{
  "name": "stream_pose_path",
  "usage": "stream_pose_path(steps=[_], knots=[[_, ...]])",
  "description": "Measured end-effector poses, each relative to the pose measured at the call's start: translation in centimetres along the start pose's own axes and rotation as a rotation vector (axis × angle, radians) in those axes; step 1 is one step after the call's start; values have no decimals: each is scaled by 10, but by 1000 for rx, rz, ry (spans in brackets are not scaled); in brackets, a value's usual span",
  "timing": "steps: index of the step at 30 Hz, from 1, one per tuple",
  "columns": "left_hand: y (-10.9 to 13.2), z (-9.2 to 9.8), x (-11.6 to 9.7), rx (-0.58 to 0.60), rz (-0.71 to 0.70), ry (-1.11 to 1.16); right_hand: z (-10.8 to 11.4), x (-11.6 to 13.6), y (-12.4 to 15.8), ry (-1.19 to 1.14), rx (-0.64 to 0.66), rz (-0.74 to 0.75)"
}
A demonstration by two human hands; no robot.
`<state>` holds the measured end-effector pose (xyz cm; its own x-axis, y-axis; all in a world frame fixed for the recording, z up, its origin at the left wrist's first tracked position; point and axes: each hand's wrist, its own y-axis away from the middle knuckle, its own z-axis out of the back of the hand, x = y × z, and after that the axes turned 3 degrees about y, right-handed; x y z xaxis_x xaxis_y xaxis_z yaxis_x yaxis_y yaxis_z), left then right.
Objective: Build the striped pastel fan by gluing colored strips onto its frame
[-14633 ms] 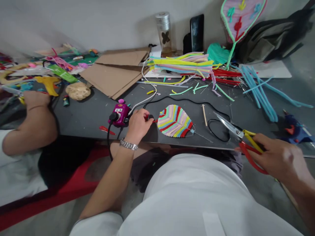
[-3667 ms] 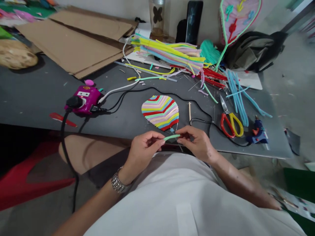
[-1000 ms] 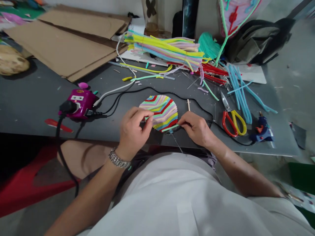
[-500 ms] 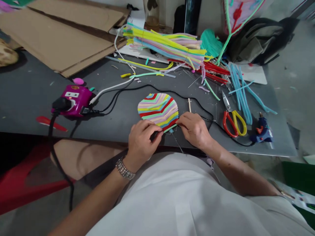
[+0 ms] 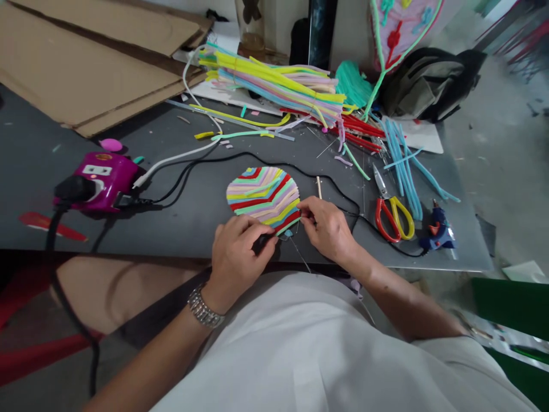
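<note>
A round disc (image 5: 262, 191) covered in striped pipe cleaners, red, yellow, green, pink and blue, lies flat near the table's front edge. A mint-green pipe cleaner (image 5: 288, 226) runs along its lower right rim. My left hand (image 5: 240, 249) is closed at the lower edge, thumb and fingertips pinching the disc and partly hiding it. At the disc's right side, my right hand (image 5: 328, 228) pinches the right end of the green pipe cleaner. A small light-blue bit (image 5: 289, 233) and thin glue-like strands lie just below the rim.
Scissors (image 5: 391, 212) and a blue glue gun (image 5: 440, 230) lie to the right. A black cord (image 5: 257, 154) curves behind the disc from a purple power adapter (image 5: 100, 180). Bundled pipe cleaners (image 5: 278, 83), a backpack (image 5: 429, 83) and cardboard (image 5: 107, 63) stand farther back.
My view has turned slightly right, so everything sits farther left in the picture. Both hands stay at the disc's lower edge, with little change in their grip.
</note>
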<state>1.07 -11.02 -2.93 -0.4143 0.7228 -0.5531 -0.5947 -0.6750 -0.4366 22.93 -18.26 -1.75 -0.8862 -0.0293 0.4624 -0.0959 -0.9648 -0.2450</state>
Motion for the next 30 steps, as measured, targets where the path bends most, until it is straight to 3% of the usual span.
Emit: stream_pose_path(steps=[13, 19, 30], knots=[[3, 2, 3, 47, 31, 38, 8, 2, -5, 108, 107, 96], [0, 6, -3, -23, 29, 99, 21, 12, 3, -78, 104, 109], [-7, 4, -17, 20, 105, 282, 28, 20, 7, -143, 65, 165]])
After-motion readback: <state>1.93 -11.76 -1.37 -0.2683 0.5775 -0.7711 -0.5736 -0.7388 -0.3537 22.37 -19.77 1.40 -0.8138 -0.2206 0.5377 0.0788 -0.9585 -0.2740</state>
